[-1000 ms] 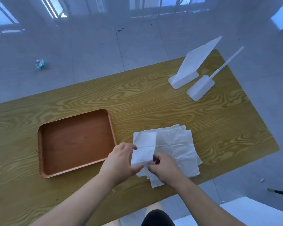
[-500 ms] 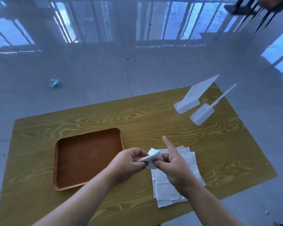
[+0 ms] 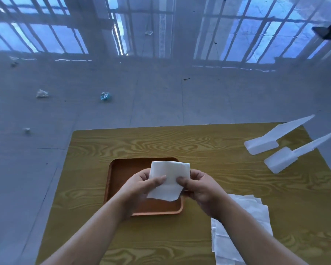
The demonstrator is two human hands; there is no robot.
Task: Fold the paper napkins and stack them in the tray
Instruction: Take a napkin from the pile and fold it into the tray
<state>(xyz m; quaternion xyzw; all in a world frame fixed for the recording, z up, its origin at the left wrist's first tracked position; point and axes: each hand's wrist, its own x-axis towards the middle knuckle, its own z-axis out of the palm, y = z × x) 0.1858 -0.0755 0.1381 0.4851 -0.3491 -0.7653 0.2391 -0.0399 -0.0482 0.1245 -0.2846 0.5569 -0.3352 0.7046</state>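
Carried away from the loose pile since half a second ago, the folded napkin (image 3: 168,180) is now hanging over the tray (image 3: 122,169), and it is looking flatter and squarer than the pinched wad we were working then.

We are standing at a yellow wood-grain table (image 3: 180,142) on a pale tiled floor (image 3: 161,96). Barred windows (image 3: 46,35) are showing bluish across the top of the view. Two crumpled scraps (image 3: 42,93) are lying on the floor beyond the table's far left corner. Two white plastic stands (image 3: 262,144) are sitting side by side at the far right corner. The pile of napkins (image 3: 256,211) is lying unfolded near the table's near right edge, partly under our right forearm.

Both our forearms are reaching in from the near edge and meeting above the brown tray, which is sitting left of the table's centre. Our left hand (image 3: 139,186) is gripping the napkin's left side, thumb lying across its front and fingers behind. Our right hand (image 3: 201,188) is pinching the right side the same way, fingers curled behind the paper. The napkin is being held up off the tray, its far edge covering the tray's far rim and its ragged near edge hanging free.
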